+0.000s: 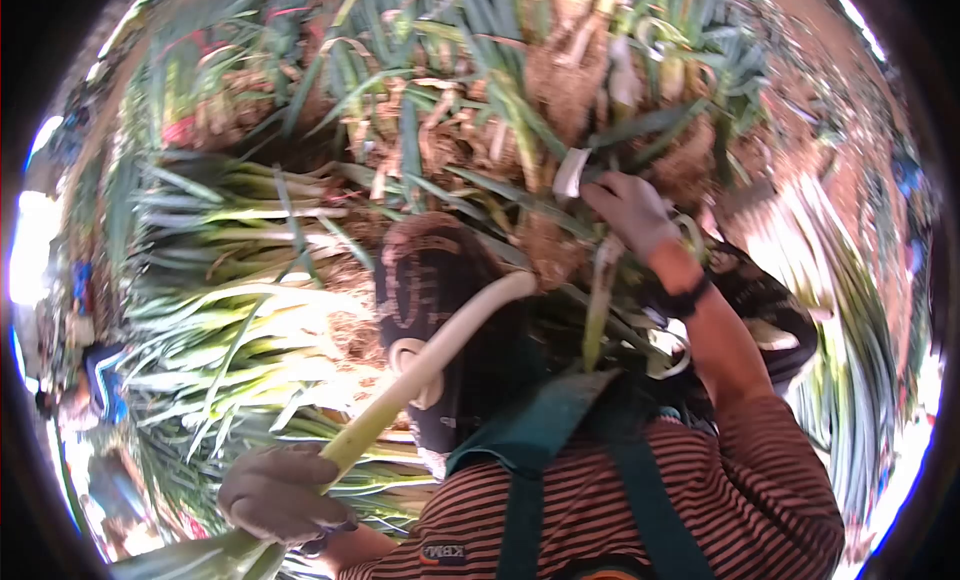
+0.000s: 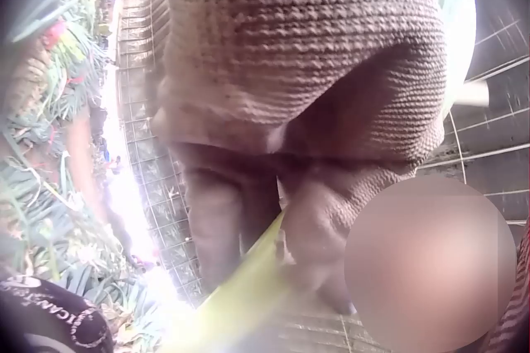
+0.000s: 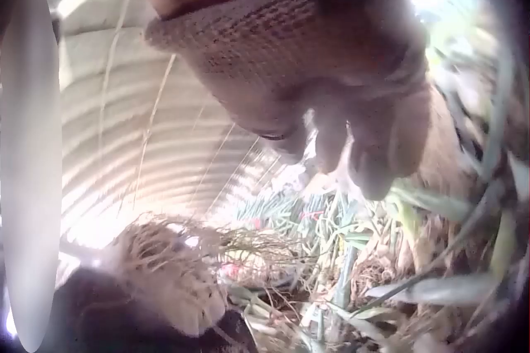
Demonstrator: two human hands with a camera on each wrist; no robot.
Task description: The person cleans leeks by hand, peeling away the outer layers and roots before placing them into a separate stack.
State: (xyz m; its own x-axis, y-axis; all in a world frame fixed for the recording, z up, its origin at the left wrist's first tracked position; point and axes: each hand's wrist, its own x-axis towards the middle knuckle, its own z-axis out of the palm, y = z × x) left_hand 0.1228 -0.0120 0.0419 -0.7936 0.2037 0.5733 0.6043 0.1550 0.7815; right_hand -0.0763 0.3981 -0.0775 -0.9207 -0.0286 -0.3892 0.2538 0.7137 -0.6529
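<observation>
In the head view my gloved left hand (image 1: 280, 492) grips a long leek (image 1: 430, 365) around its green part. The white shank slants up to the right, across a dark-clothed knee (image 1: 425, 280). In the left wrist view the fingers of the left hand (image 2: 281, 171) curl around the pale green stalk (image 2: 248, 287). My gloved right hand (image 1: 630, 215) is higher up, beyond the leek's white end, with a white strip of leek leaf (image 1: 572, 172) at its bent fingertips. The right wrist view shows its fingers (image 3: 377, 158) curled down, and a hairy root end (image 3: 170, 278) lower left.
Leeks with roots (image 1: 230, 330) lie stacked on the left. More leeks (image 1: 570, 70) stand upright ahead, with soil on their roots. Another bundle (image 1: 840, 350) lies along the right side. Loose leaves (image 1: 640, 330) are strewn below the right hand. A ribbed roof (image 3: 149, 138) arches overhead.
</observation>
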